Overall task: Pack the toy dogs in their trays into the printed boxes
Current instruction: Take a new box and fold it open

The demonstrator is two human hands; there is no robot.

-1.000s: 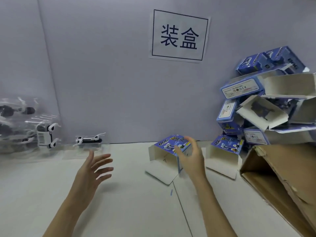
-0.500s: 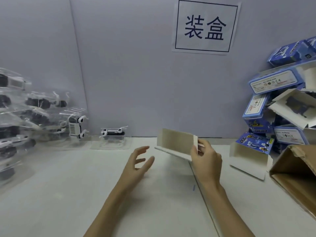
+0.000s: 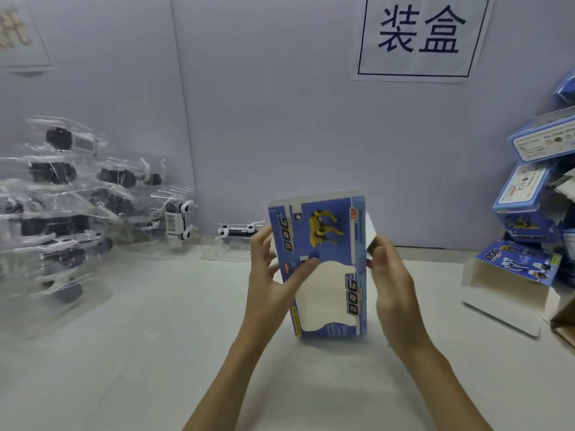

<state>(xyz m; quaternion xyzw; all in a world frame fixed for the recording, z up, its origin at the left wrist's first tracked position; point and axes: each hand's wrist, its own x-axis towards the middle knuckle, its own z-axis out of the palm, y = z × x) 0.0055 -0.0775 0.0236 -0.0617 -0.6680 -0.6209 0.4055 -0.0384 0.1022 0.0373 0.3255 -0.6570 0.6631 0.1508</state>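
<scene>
Left hand [image 3: 270, 276] and right hand [image 3: 392, 287] grip opposite edges of an upright blue printed box [image 3: 323, 269] above the table [image 3: 124, 353]; behind, trayed toy dogs [image 3: 71, 206] at left, stacked boxes [image 3: 532, 197] at right

The blue printed cardboard box [image 3: 323, 269], gripped a moment ago by the right hand [image 3: 390, 284] alone with its plain inside showing, now stands upright, printed face toward the camera. The left hand [image 3: 270, 275], open and empty before, now clasps its left edge.
</scene>
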